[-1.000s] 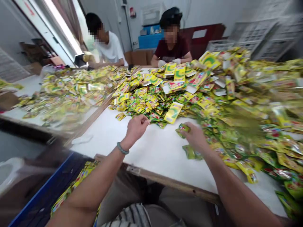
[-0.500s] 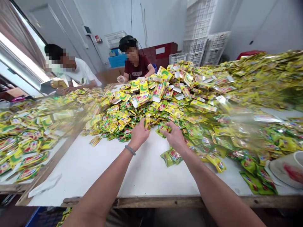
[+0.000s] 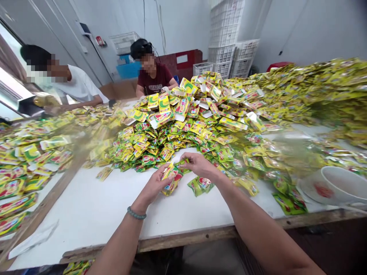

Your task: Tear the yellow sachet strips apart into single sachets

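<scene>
Over white tabletop (image 3: 114,214), work on one piece looks partway: flat yellow box with red and green print (image 3: 173,185) seems open at upper end, not yet closed; whether anything inside, cannot tell; much looks left, heap of yellow boxes and green sachets (image 3: 146,149) lying beyond hands

Box in my left hand (image 3: 156,185), grasped, thumb across front; my right hand (image 3: 197,164) pinching small shiny green sachet (image 3: 182,164) right by box's upper end; loose green sachets (image 3: 199,186) beside right wrist

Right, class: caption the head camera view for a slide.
Left hand holds a yellow box, right hand a green packet, before a heap of boxes and packets.
</scene>
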Demonstrator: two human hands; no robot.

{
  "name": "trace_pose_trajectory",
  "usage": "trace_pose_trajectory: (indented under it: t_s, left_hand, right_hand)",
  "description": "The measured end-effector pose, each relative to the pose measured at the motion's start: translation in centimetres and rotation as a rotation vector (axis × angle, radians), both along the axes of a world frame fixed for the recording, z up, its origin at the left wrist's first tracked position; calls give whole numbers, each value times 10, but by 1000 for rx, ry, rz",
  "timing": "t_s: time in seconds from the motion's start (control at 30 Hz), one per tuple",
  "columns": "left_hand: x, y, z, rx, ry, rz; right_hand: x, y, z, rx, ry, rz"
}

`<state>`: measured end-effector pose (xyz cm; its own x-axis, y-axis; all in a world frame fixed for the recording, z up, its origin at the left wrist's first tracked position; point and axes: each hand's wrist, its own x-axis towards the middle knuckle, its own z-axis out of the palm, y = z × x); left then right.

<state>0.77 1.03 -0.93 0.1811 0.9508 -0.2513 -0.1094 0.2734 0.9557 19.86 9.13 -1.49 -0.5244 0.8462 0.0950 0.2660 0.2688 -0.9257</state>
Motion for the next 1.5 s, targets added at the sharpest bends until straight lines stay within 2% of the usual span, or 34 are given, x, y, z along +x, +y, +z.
trace_pose_trajectory:
  t_s: [0.07,0.13,0.23,0.33,0.4,0.47,0.53,0.57,0.6,0.7,0.77,0.9,1.03,1.1,1.23,1.33,1.43,1.5]
  left_hand:
    - [-1,1,-2,-21,5,-23]
    - [-2,2,-3,-52,14,-45]
    - [0,3,-1,-111,-7,-44]
    - [2,5,1,-159,-49,-4]
    - [2,5,2,-174,-59,23]
    - [1,4,1,-184,-58,32]
    - [-1,4,1,-188,-54,35]
    - [-3,3,1,-185,-52,40]
    - [-4,3,1,-179,-51,44]
    - [-5,3,2,-168,-60,65]
    - [-5,3,5,-160,-84,87]
    - [-5,3,9,-136,-133,138]
    - [-9,3,8,-130,-133,167]
    - [-11,2,7,-117,-122,175]
    - [-15,1,7,-112,-112,169]
    - [-16,2,10,-113,-93,200]
    - [-16,2,12,-112,-70,249]
    - [-16,3,13,-118,-65,270]
  right_hand:
    - [1,-2,2,15,-76,61]
    - [0,-5,4,84,-136,48]
    - [-6,-8,7,166,-162,-52]
    - [-5,-4,12,219,-82,-167]
    - [4,5,14,333,-98,-386]
    - [20,17,13,444,-256,-719]
    - [41,29,9,436,-479,-1033]
    - [51,33,5,394,-570,-1124]
    - [60,36,1,355,-638,-1157]
    - [76,39,-8,331,-773,-1009]
    - [77,37,-10,349,-819,-893]
    - [57,31,-11,351,-843,-728]
    - [29,23,-16,394,-758,-387]
    - [20,19,-16,399,-639,-295]
    - [14,12,-9,430,-477,-346]
    - [13,9,-3,473,-575,-377]
    - [12,9,-3,408,-729,-291]
    - [10,9,-4,402,-747,-268]
